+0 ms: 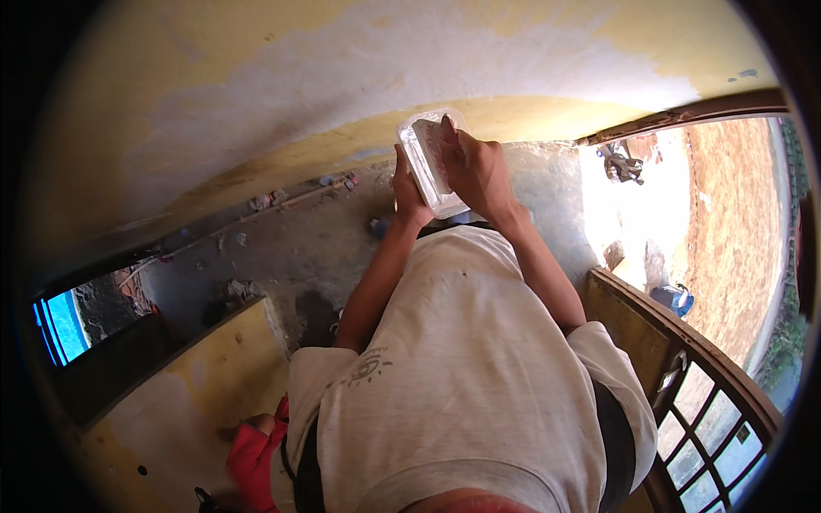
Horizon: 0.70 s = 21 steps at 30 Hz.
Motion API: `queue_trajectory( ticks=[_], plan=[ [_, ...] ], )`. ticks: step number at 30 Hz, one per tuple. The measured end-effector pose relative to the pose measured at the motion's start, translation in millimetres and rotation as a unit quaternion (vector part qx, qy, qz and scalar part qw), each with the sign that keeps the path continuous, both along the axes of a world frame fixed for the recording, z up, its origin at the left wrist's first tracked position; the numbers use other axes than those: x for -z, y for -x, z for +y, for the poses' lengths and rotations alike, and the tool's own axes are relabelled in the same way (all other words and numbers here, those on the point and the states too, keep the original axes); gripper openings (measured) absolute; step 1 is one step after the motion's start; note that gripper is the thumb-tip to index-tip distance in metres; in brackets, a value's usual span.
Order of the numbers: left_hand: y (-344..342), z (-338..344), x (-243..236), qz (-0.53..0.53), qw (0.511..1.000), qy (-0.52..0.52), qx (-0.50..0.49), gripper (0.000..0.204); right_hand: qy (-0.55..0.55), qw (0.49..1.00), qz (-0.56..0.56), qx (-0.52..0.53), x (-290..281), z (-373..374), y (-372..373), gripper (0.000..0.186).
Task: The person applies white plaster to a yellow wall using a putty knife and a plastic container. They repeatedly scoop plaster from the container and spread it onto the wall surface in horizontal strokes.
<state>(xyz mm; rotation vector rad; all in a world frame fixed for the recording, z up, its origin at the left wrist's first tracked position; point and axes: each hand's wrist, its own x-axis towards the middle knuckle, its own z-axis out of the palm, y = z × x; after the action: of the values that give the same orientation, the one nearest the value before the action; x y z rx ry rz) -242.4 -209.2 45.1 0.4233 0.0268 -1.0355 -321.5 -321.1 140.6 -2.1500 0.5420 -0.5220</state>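
Note:
My left hand (407, 192) grips a clear rectangular plastic container (436, 205) by its left side and holds it up in front of the yellow and white wall. The container has whitish stuff inside. My right hand (477, 171) is closed on a flat grey scraper-like tool (428, 147) inside the container, one finger lying along it; its handle is hidden by my hand.
The patchy painted wall (342, 68) is ahead, with debris (265, 201) along its base. An open doorway with a framed glass door (701, 402) is at right, a blue object (671, 299) outside. Someone in red clothing (250, 453) is at lower left, beside another painted surface.

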Motion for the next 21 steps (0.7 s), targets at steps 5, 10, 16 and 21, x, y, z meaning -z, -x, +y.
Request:
queue_trajectory(
  ticks=[5, 10, 16, 21],
  plan=[
    [-4, 1, 8, -0.005, 1.0, -0.022, 0.01, 0.076, 0.033, 0.999, 0.039, -0.008, 19, 8, -3, 0.018],
    [-9, 5, 1, 0.003, 1.0, -0.024, -0.005, 0.072, -0.026, 0.999, 0.023, 0.01, -6, -5, -4, 0.02],
    [-11, 3, -1, -0.048, 0.997, -0.06, -0.021, 0.073, 0.01, 1.0, 0.024, 0.006, 3, -12, -7, 0.017],
    [-11, 11, -1, -0.036, 0.998, -0.053, -0.013, 0.078, -0.003, 0.997, 0.056, 0.052, 7, -27, -2, 0.024]
  ],
)
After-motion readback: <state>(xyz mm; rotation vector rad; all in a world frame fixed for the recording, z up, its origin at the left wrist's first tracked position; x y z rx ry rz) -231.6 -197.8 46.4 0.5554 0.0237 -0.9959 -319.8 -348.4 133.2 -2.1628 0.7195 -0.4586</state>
